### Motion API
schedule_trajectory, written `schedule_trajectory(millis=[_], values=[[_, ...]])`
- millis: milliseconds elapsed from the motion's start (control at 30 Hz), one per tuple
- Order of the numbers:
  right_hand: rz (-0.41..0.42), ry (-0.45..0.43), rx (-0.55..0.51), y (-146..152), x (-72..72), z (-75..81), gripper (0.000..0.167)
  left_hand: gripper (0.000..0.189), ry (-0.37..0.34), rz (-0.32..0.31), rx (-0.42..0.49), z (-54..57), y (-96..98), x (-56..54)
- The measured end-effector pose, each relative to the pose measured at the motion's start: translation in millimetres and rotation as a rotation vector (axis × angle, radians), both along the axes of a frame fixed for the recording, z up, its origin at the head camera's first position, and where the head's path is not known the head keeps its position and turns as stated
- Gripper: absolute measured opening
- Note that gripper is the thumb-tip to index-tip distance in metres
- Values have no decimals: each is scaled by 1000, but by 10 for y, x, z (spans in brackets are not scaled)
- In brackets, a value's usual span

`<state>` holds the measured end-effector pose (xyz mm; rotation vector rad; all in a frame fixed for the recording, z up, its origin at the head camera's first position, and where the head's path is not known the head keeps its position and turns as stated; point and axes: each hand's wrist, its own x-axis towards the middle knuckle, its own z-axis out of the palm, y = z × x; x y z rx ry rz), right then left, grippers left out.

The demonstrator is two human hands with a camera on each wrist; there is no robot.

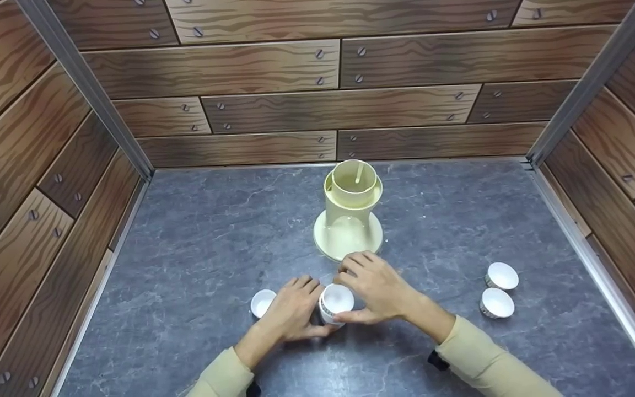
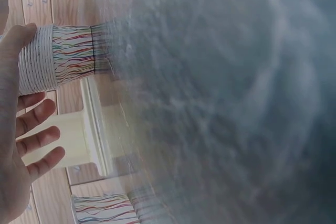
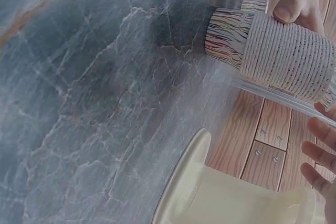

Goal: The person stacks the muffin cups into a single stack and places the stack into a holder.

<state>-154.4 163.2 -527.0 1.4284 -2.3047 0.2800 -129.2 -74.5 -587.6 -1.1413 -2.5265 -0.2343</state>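
A stack of paper baking cups (image 3: 286, 56), white with wavy multicoloured lines and ribbed by its many rims, stands upright between my hands. My left hand (image 1: 294, 309) grips it, with the thumb (image 2: 23, 34) against its side and the other fingers spread apart. Over the stack, my right hand (image 1: 375, 289) holds the top paper cup (image 1: 338, 299) at its sides. A strip of that cup's patterned wall shows above the stacked rims in the right wrist view. Just left of my left hand, a single paper cup (image 1: 263, 303) sits mouth up, partly hidden by the hand.
A cream cylindrical stand (image 1: 348, 212) with a round base (image 1: 333, 242) rises behind my hands. Two more paper cups, one farther back (image 1: 501, 275) and one nearer (image 1: 497, 304), sit close together on the right. Wood-patterned walls (image 1: 273, 113) enclose the dark marbled tabletop (image 1: 213, 220).
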Motion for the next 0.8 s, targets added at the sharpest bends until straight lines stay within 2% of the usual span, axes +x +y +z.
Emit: schedule_trajectory(millis=[267,800], values=[[-4,-13,21,-15,-10,-30,68,71,-13,-8,-13,13,-10,-2],[11,10,-14,-40,-17,-80,67,72,-19,-4,-15,26,-12,7]])
